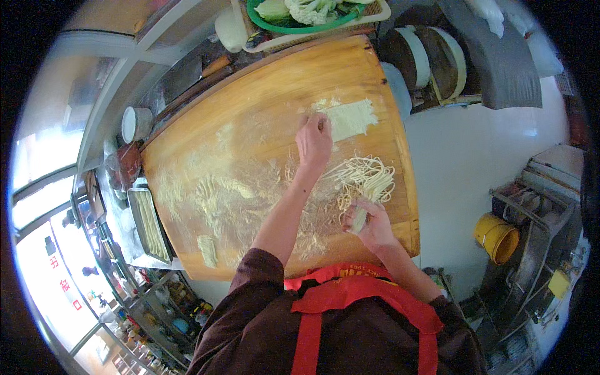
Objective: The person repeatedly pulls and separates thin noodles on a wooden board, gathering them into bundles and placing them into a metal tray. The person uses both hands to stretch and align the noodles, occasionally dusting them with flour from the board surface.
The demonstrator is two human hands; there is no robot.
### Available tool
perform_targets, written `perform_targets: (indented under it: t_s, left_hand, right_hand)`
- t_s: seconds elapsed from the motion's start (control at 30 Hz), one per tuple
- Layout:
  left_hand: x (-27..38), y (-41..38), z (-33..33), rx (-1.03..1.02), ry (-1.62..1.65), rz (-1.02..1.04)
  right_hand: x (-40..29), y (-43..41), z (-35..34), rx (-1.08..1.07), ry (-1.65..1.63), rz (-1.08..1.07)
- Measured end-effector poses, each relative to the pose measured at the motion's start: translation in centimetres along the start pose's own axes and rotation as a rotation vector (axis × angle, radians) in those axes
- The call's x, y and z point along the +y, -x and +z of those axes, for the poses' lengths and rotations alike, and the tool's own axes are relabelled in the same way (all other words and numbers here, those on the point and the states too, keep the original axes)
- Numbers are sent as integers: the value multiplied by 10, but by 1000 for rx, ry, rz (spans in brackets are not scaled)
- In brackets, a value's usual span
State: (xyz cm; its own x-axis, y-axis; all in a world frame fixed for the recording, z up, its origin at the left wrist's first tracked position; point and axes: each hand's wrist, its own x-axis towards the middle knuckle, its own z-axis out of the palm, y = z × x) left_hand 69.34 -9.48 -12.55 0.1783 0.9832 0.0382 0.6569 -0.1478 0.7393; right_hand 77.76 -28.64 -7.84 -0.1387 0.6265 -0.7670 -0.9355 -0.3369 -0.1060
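Note:
My right hand [375,227] is closed around one end of a bundle of fresh noodles [368,185], near the right side of a floured wooden board [262,112]. The loose strands spread over the wood beyond my fingers. Farther up the board, my left hand [314,140] is curled at the left end of a flat, pale dough piece [354,119] with a ragged right edge. Whether those curled fingers pinch anything is hidden. A small strip of dough [207,251] lies at the board's lower left.
Behind the board stand a green basket of vegetables [304,29], a cleaver [185,77] and a white tub [136,124]. At left is a metal tray of dough strips [149,225]. Round wooden lids or boards [417,58] and a yellow bucket [496,238] are at right.

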Motion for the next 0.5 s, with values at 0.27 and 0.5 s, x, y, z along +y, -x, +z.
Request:
perform_targets:
  t_s: [0.27,0.5]
  left_hand:
    - [16,-5,7,-26,-214,-102]
    - [4,-6,13,36,-128,-104]
  right_hand:
    - [-2,-12,7,-28,58,9]
    - [-4,-14,10,-42,52,9]
